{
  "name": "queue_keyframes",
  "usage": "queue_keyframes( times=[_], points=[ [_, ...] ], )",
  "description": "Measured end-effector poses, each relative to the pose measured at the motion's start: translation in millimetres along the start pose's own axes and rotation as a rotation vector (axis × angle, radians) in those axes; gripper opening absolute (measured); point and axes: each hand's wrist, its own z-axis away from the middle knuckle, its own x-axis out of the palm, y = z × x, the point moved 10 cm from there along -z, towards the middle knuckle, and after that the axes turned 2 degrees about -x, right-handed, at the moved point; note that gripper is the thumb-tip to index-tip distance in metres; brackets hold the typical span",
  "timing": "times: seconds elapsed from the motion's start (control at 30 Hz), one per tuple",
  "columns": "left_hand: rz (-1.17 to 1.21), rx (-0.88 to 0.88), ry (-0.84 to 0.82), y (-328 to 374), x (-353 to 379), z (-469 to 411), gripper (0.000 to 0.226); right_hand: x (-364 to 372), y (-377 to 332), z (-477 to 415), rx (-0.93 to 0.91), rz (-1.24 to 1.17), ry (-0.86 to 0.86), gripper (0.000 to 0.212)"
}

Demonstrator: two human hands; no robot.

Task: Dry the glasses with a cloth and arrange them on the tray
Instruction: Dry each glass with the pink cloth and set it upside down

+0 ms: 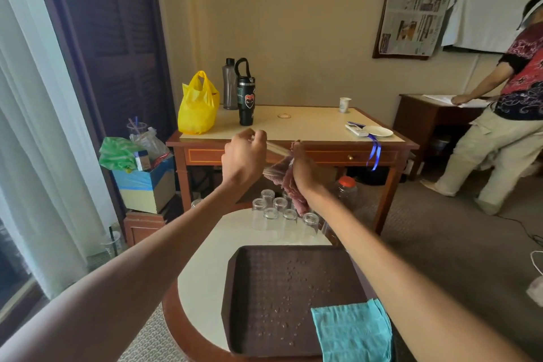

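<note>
At frame centre the left hand (244, 157) grips a clear drinking glass (277, 149); the right hand (304, 169) clutches a pink cloth (289, 185) against it, above the brown plastic tray (264, 317) at lower centre

table (202, 273): tray (264, 288) on top | upturned glasses (271, 222) on table at tray's 12 o'clock | folded cloth (352, 329) over tray corner at 5 o'clock | desk (308, 123) behind, 12 o'clock, bearing plastic bag (197, 106) at its 9 o'clock, saucer (377, 131) at 3 o'clock
</note>
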Motion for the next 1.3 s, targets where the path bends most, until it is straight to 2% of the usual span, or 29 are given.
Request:
queue_keyframes(
  times=[0.07, 0.17, 0.2, 0.27, 0.33, 0.4, 0.47, 0.53, 0.6, 0.7, 0.8, 0.87, 1.03, 1.17, 1.3],
  points=[
    [-0.075, 0.235, 0.053, 20, -8, 8, 0.036, 3, 7, 4, 0.143, -0.025, -0.128, 0.067],
    [-0.167, 0.723, 0.011, 53, -6, 37, 0.031, 22, 21, 31, 0.447, -0.146, -0.505, 0.051],
    [-0.194, 0.824, -0.033, 56, -1, 44, 0.031, 26, 25, 40, 0.511, -0.172, -0.589, 0.053],
    [-0.235, 0.907, -0.075, 56, 6, 53, 0.031, 27, 31, 46, 0.564, -0.164, -0.65, 0.056],
    [-0.236, 0.863, -0.073, 50, 7, 50, 0.03, 26, 38, 42, 0.558, -0.154, -0.571, 0.059],
    [-0.21, 0.718, -0.03, 41, 5, 40, 0.032, 15, 36, 27, 0.439, -0.114, -0.361, 0.062],
    [-0.097, 0.424, -0.008, 22, 2, 21, 0.035, 3, 26, 13, 0.257, -0.09, -0.15, 0.07],
    [0.101, 0.067, -0.04, -9, 5, 3, 0.041, -1, 9, 8, 0.098, -0.054, -0.018, 0.073],
    [0.176, -0.1, -0.017, -27, 2, -5, 0.046, 5, -5, 9, -0.022, -0.047, 0.016, 0.071],
    [0.115, -0.062, 0.085, -29, -8, -4, 0.042, 15, -27, 14, -0.136, -0.004, 0.041, 0.057],
    [-0.047, 0.091, 0.164, -17, -14, 0, 0.034, 24, -21, 16, -0.102, 0.062, 0.001, 0.041],
    [-0.148, 0.177, 0.193, -14, -19, -1, 0.032, 20, -10, 20, -0.091, 0.109, -0.008, 0.042],
    [-0.281, 0.206, 0.155, -29, -29, -3, 0.029, 15, 26, 24, 0.071, 0.144, -0.07, 0.052],
    [-0.375, 0.19, 0.11, -48, -34, 7, 0.029, 13, 88, 9, 0.284, -0.016, -0.003, 0.101],
    [-0.509, 0.137, 0.042, -86, -36, 13, 0.035, 20, 122, 12, 0.379, -0.013, 0.018, 0.102]
  ],
)
